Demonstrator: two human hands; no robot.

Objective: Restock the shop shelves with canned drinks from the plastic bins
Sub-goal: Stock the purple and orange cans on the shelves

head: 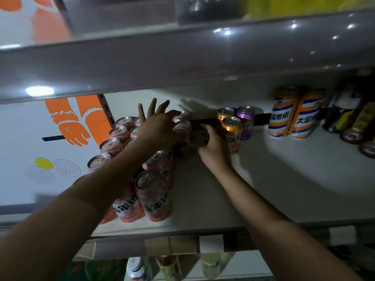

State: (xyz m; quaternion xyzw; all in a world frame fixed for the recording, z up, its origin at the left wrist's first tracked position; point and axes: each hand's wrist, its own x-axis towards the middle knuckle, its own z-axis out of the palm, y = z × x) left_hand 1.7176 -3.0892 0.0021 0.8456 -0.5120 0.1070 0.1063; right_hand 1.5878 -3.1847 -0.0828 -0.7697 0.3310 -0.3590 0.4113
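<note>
restock check-in

left grip [158, 126] hovers over the pink cans [154, 199], fingers spread wide, holding nothing. right grip [215, 147] is curled round a blurry can [190, 142] at its 9 o'clock, just beside the pink block. orange cans [231, 128] stand at its 1 o'clock. all on the shelf [284, 179].
</note>
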